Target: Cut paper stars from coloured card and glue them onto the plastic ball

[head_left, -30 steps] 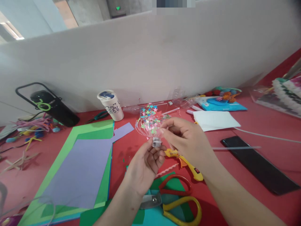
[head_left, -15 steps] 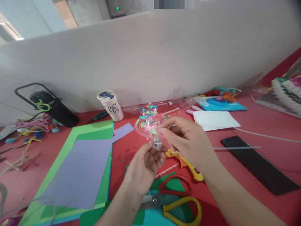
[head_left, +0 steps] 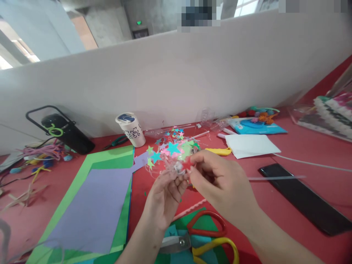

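Head view: L grip (head_left: 165, 196) pinched clear plastic (head_left: 178, 168) above the red surface (head_left: 141, 189), mid-view; R grip (head_left: 228, 185) pinched a red star (head_left: 187, 164) just at its 3 o'clock. Colored stars (head_left: 173, 148) fanned out toward 12; how they were joined, couldn't tell. Scissors (head_left: 176, 245) lay at 6. Plastic prob. v. light, springy, a bit slippery; stars prob. thin, easily creased. Best hold: plastic by its bunched base, star by edge, w/ min. squeeze.

Two bare hands meet near mid-frame
The left hand (head_left: 167, 192) cups upward, fingers curled; the right hand (head_left: 220, 183) pinches thumb against forefinger, its forearm (head_left: 277, 234) reaching from lower right.
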Demonstrator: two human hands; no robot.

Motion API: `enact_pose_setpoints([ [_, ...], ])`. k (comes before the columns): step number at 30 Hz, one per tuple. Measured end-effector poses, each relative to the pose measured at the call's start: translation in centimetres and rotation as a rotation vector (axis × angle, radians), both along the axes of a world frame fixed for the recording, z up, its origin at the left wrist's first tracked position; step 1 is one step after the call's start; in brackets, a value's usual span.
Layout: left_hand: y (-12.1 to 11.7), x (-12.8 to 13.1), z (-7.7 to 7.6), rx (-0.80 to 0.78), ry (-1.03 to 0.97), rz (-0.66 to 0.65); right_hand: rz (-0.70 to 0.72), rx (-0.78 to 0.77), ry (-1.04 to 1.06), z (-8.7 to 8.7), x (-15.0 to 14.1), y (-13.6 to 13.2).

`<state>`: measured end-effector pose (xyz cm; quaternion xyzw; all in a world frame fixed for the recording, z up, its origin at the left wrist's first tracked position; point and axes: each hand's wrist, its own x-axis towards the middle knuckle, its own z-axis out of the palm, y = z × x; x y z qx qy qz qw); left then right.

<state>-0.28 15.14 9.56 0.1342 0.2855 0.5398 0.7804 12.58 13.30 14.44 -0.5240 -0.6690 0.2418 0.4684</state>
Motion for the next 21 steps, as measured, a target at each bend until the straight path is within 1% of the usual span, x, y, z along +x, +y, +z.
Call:
enact_pose_setpoints([
  [6, 0.0, -0.1, -0.1, 0.014, 0.002, 0.046, -0.024, 0.056, -0.077, 0.0, -0.3, -0.4],
  [10, 0.4, -0.5, -0.5, -0.009, 0.038, 0.119, -0.017, 0.095, -0.109, -0.2, -0.4, -0.5],
  [13, 0.8, -1.0, -0.4, 0.018, 0.084, 0.175, -0.005, 0.108, -0.129, -0.1, -0.4, -0.6],
  [16, 1.0, -1.5, 0.1, 0.050, 0.148, 0.196, 0.019, 0.125, -0.150, 0.1, -0.4, -0.9],
  [21, 1.1, -2.4, 0.3, -0.011, 0.278, 0.204, 0.042, 0.144, -0.123, 0.6, -0.1, -1.2],
])
